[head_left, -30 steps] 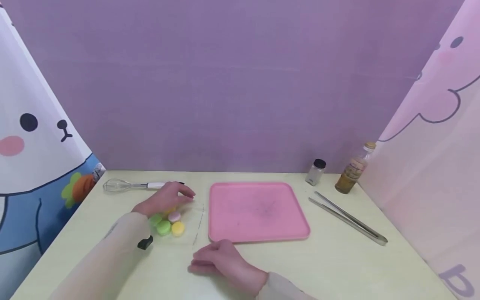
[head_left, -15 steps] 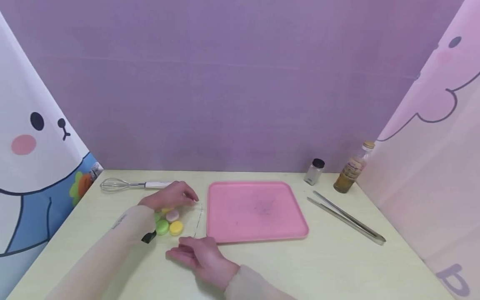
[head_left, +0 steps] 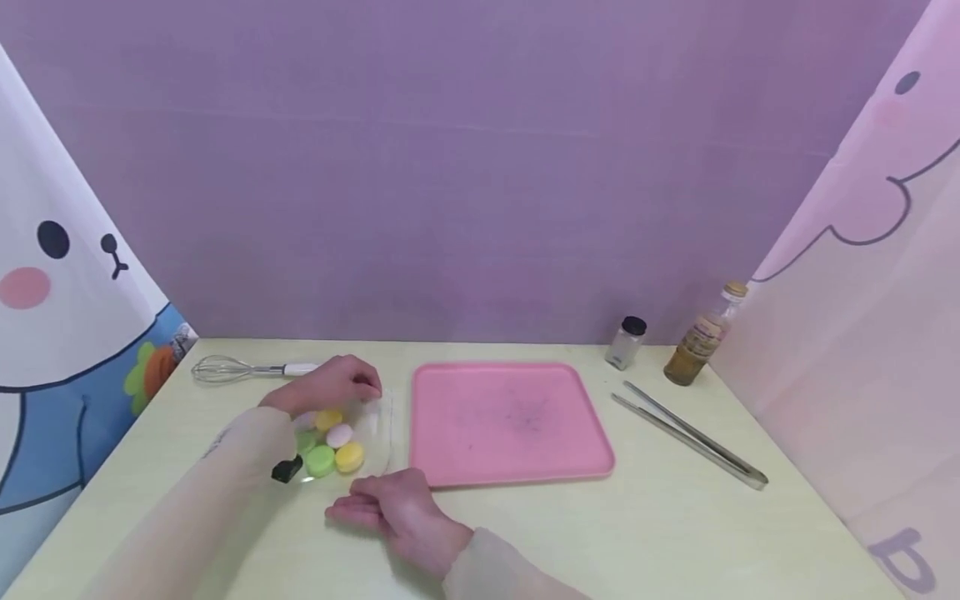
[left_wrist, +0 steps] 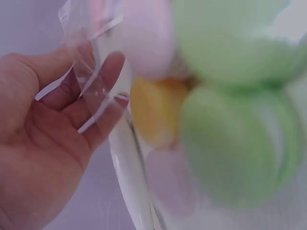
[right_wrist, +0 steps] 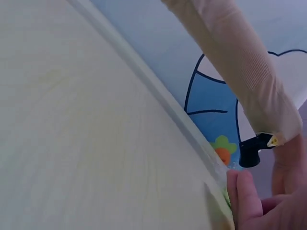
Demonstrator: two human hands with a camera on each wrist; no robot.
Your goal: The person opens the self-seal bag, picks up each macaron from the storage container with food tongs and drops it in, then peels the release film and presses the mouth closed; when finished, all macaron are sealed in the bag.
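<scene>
In the head view, a clear plastic bag [head_left: 375,429] with several green, yellow and pale pink macarons lies at the left. My left hand [head_left: 330,387] pinches the bag's far edge. The left wrist view shows transparent film between the thumb and fingers of my left hand [left_wrist: 53,115], close to a yellow macaron [left_wrist: 156,112] and a green macaron [left_wrist: 230,148]. Near the bag's front right corner is my right hand [head_left: 408,512], its fingers extended and pointing left. In the right wrist view, my right hand [right_wrist: 264,206] shows straight fingers.
A pink tray [head_left: 510,425] lies to the right of the bag. Behind my left hand rests a whisk [head_left: 232,369]. Metal tongs [head_left: 690,437], a small black-capped jar [head_left: 626,343] and a corked bottle [head_left: 701,342] are on the right. A purple backdrop [head_left: 480,183] closes the rear.
My right hand has moved left to the bag's near corner. My left hand has shifted slightly left, the bag's right edge has come with it, and more of the macarons show.
</scene>
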